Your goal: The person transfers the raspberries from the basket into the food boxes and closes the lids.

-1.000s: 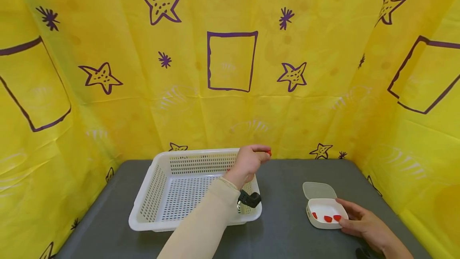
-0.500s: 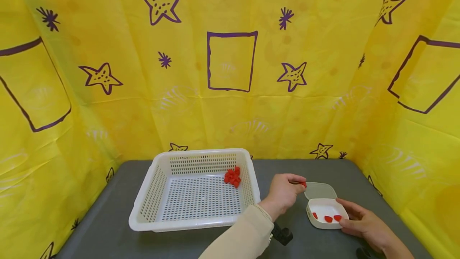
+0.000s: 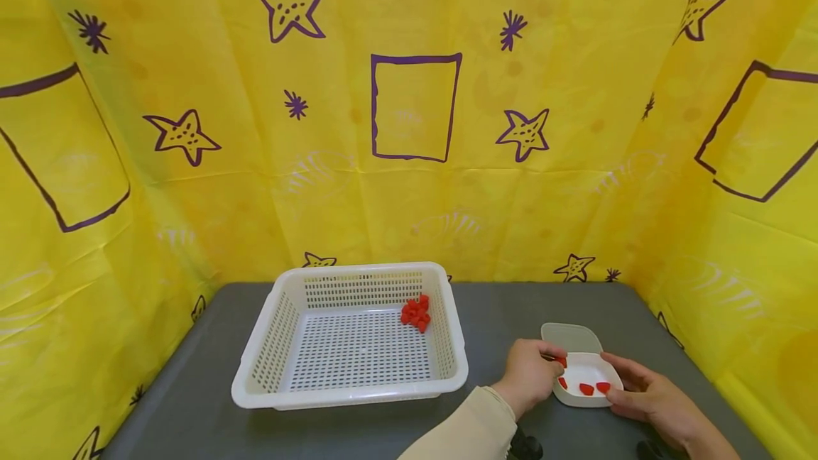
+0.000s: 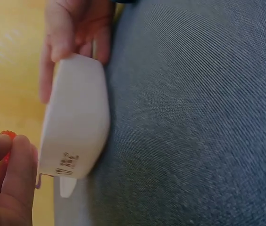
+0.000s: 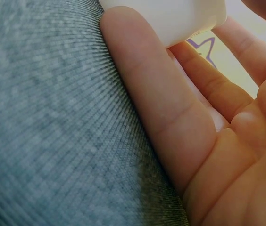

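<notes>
My left hand [image 3: 529, 376] pinches a small red piece [image 4: 8, 135] with a ridged edge between thumb and fingertips, at the left rim of the white box [image 3: 576, 400]. Most of that piece is covered by the fingers. Inside the box lie a few more red pieces [image 3: 586, 390]. The box's translucent lid [image 3: 571, 336] is folded back, away from me. At its right end, my right hand [image 3: 648, 402] holds the box with the thumb on the near side and fingers on the far side; the right wrist view shows these fingers against the white wall.
A white perforated basket [image 3: 348, 397] stands left of the hands, with a cluster of red pieces [image 3: 416, 314] in its far right corner. Dark grey cloth [image 3: 492, 311] covers the table. Yellow printed curtains [image 3: 409, 218] enclose the back and sides.
My left hand has travelled from above the basket's right rim, rightward and nearer to me, to the box, still pinching the red piece. The right hand stays on the box.
</notes>
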`<state>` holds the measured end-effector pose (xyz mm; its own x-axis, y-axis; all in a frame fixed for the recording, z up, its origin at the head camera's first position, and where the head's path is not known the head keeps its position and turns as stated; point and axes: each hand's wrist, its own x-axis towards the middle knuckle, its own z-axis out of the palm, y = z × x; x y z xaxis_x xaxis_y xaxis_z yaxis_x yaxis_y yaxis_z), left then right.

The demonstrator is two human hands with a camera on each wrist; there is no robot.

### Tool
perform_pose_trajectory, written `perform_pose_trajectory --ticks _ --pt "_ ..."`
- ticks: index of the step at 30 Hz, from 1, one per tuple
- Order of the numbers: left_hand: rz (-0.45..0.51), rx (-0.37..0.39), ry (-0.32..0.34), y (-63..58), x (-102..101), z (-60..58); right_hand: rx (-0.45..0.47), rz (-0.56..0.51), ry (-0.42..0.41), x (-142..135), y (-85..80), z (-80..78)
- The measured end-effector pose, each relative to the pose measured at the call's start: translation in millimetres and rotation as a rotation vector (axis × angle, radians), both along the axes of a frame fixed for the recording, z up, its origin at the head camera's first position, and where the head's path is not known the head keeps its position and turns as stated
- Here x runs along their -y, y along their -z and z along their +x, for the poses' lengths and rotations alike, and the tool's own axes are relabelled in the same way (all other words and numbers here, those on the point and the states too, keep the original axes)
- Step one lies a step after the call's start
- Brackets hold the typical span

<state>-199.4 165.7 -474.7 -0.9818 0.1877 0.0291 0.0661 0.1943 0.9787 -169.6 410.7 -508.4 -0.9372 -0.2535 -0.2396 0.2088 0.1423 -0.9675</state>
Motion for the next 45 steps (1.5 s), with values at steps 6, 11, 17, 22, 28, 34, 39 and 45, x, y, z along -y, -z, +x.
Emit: perform_pose_trajectory --ticks 6,11,17,22,28,34,39,45 --pt "-0.051 -0.009 0.018 4.4 -0.5 -1.2 -0.005 0.016 0.0 1.2 -0.7 -0.4" --pt "-0.099 -0.038 0.045 3.6 -0.2 -0.9 -0.001 0.012 -0.003 0.7 0.0 0.4" --pt "-0.096 -0.061 0.057 2.9 0.0 0.1 -0.019 -0.011 -0.01 0.9 0.2 1.1" --pt "-0.092 -0.038 0.058 -2.6 -0.5 1.1 -0.036 -0.035 -0.031 0.7 0.6 0.6" --pt "0.018 0.011 0.135 -40.7 -2.4 7.0 -0.031 -0.063 -0.055 -2.5 2.6 -0.6" --pt "0.106 -0.113 0.345 -106.8 26.3 -4.6 -0.019 -0.02 -0.04 -4.2 3.8 -0.5" --pt "0.035 -0.254 0.509 -144.6 80.4 -39.7 -0.001 0.03 -0.017 -1.9 3.7 -0.6" --pt "-0.109 -0.308 0.566 -156.7 155.3 -88.0 0.004 0.015 -0.017 -1.5 2.7 1.1"
